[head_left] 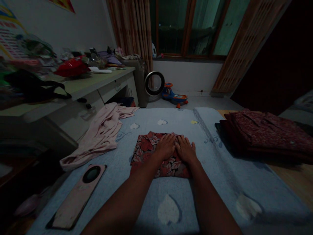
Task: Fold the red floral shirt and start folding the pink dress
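A folded garment with a red and black floral print [146, 147] lies on the light blue sheet [156, 202] in the middle of the head view. My left hand [166, 146] rests on top of it, palm down with the fingers stretched forward. Beside it, my right hand [185, 148] also lies flat on the cloth, its thumb side close to the left hand and its fingers slightly apart. Neither hand grips the fabric. Parts of the garment are hidden beneath both hands and forearms.
At left a crumpled pink garment [102, 130] lies above a pink phone [77, 199]. A stack of folded dark red clothes [266, 133] sits at right. Beyond are a cluttered desk [97, 83], a washing machine with its round door [154, 84] open, and a blue ride-on toy [174, 97].
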Demonstrator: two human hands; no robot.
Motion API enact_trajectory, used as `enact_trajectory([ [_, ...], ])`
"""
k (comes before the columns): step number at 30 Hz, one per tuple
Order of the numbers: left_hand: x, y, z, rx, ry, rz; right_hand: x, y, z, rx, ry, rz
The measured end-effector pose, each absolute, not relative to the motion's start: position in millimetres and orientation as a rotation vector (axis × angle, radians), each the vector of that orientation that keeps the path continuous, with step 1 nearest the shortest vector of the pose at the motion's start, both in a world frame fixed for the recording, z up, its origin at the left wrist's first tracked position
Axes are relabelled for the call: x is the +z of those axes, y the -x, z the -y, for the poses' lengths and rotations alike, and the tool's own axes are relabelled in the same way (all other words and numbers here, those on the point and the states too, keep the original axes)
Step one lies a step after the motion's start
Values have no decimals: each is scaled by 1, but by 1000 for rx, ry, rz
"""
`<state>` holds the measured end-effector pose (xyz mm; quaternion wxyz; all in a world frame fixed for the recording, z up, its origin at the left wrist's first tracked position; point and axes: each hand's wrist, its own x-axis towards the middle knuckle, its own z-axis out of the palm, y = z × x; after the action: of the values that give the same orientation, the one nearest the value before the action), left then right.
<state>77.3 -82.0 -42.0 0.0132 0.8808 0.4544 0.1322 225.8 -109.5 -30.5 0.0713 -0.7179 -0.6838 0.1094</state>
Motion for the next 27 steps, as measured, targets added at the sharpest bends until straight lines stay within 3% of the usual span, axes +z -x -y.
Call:
enact_trajectory([
  [10,-44,-79,83,426,-2675,-1437,-35,-241,108,248,2153,1780],
  [13,-45,-80,83,441,-2687,-1436,-31,-241,106,124,1940,1761],
  [17,-44,-79,82,430,-2704,-1431,-28,-234,106,210,1709,1969],
  [27,-45,-78,81,392,-2769,-1434,-31,-230,116,272,2202,2087],
])
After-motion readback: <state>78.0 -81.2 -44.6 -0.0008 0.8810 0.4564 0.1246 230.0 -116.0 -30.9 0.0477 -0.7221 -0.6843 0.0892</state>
